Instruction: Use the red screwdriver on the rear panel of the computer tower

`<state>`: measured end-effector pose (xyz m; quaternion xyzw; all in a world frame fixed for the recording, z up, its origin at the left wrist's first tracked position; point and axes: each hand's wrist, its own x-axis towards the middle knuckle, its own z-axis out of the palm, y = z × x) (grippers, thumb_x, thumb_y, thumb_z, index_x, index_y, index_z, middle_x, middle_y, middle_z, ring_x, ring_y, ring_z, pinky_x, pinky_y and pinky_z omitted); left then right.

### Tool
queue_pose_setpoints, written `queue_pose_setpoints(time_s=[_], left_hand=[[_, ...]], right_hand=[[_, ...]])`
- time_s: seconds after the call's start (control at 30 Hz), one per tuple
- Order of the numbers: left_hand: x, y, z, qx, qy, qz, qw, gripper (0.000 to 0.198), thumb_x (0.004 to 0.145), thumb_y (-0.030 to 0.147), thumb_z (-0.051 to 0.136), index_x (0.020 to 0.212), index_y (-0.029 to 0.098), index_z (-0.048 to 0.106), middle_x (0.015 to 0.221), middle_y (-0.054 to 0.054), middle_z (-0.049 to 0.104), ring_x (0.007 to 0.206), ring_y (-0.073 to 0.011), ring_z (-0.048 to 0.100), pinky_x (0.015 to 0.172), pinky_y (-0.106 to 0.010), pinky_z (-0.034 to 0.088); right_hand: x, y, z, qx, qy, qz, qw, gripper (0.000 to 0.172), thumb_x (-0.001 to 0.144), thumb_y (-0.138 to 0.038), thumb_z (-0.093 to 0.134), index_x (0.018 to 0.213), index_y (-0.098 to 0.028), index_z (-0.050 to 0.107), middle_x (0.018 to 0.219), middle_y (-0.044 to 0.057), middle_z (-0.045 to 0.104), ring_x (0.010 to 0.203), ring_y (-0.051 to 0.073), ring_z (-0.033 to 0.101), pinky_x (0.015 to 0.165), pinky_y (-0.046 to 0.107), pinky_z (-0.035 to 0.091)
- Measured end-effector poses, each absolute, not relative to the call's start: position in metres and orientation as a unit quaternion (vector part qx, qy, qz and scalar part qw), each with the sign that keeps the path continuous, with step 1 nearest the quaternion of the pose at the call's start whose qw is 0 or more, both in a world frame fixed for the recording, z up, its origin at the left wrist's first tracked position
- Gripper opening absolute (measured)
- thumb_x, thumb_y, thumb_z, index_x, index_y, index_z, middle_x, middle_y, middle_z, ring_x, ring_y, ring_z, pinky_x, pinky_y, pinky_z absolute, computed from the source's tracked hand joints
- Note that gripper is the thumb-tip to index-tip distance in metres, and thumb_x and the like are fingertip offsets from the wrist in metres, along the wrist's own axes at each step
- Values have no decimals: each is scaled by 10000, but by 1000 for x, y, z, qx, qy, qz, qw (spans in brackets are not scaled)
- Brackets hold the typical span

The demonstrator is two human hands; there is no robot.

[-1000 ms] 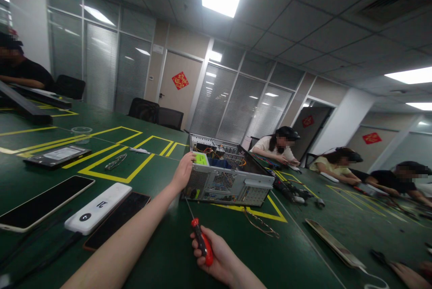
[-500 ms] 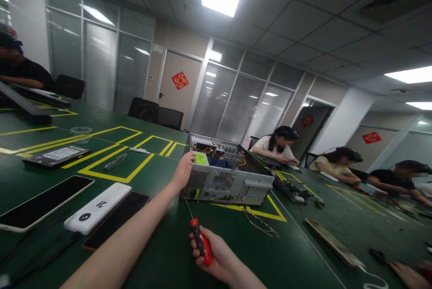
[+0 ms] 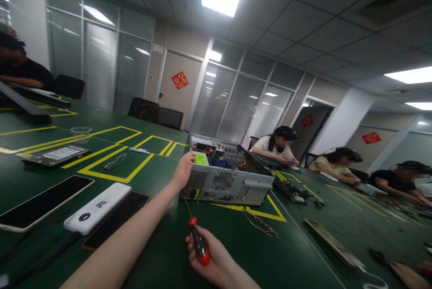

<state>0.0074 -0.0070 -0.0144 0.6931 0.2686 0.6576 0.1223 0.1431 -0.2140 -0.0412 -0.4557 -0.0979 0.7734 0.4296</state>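
Observation:
An opened computer case (image 3: 249, 181) lies on the green table, its grey metal rear panel towards me and wires showing inside. My left hand (image 3: 184, 169) grips its left corner, fingers over the top edge beside the yellow-green label (image 3: 200, 159) of the power supply. Wrapped in my right hand (image 3: 211, 253) is a red-and-black screwdriver (image 3: 200, 245). Its thin shaft points up and away to the lower left corner of the case; whether the tip is in a screw is too small to tell.
Left of my arm lie a hard drive (image 3: 59, 155), a phone (image 3: 43, 201), a white power bank (image 3: 97, 208) and a dark phone (image 3: 116, 219). Loose wires (image 3: 259, 223) lie before the case. Another phone (image 3: 332, 241) rests at right. Several people sit around the table.
The screwdriver handle has turned in my right hand, showing more of its black side. That hand has shifted slightly left. My left hand and the computer case stay where they were.

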Motion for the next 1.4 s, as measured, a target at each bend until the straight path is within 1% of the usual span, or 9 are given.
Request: queue_pose_setpoints(time_s=[0.13,0.27,0.37,0.47,0.63,0.8,0.97,1.23,1.4], left_hand=[[7,-7,-15,693,269,658,121,496,1039,527,256,1029,217,644,1256,-112,670,1338,-254,542,1173,-499,415],[8,-5,-15,693,267,659,116,524,1036,551,243,1025,208,639,1246,-121,676,1330,-256,549,1173,-497,416],[8,-4,-16,695,263,660,113,540,1032,567,234,1020,213,641,1239,-121,680,1320,-255,558,1174,-493,417],[8,-4,-16,694,263,661,113,538,1032,567,239,1022,210,641,1242,-121,679,1325,-257,555,1173,-496,418],[8,-4,-16,691,269,661,116,519,1035,551,248,1020,214,643,1250,-120,677,1334,-256,550,1174,-496,420],[8,-5,-16,691,268,661,117,523,1034,557,249,1015,212,642,1254,-119,675,1328,-256,554,1174,-492,423],[8,-5,-16,690,267,662,119,523,1035,550,249,1020,211,647,1255,-122,671,1327,-262,553,1170,-503,424],[7,-5,-16,694,264,661,114,499,1042,527,257,1032,214,645,1252,-116,677,1333,-254,552,1171,-495,426],[8,-3,-17,692,257,667,103,511,1042,532,245,1012,206,638,1235,-117,679,1314,-249,560,1161,-487,432]], right_hand=[[146,-212,-36,-443,-103,802,387,355,1007,-400,487,909,-115,675,734,81,699,566,126,638,503,186,466],[149,-212,-35,-450,-110,804,374,451,1036,-445,395,907,-107,664,629,37,619,407,57,465,362,115,266],[148,-213,-38,-450,-112,795,391,300,998,-331,516,813,-125,632,626,20,596,421,40,428,353,94,202],[144,-216,-41,-453,-105,781,416,174,933,-191,598,770,-131,611,649,16,605,469,32,466,395,77,272],[140,-219,-38,-426,-59,799,420,299,995,-324,506,821,-122,642,680,46,643,550,83,589,496,146,452],[143,-220,-33,-411,-77,835,358,431,1041,-419,376,978,-108,667,664,32,635,458,77,519,380,128,329],[143,-222,-31,-422,-72,815,391,390,1046,-306,398,814,-92,627,610,21,583,406,29,412,348,91,204],[141,-222,-30,-428,-41,803,413,383,1022,-379,446,855,-97,644,668,54,625,552,100,603,447,137,418],[147,-218,-38,-396,-64,840,365,430,1031,-420,400,959,-86,662,698,62,659,476,95,561,388,144,375]])
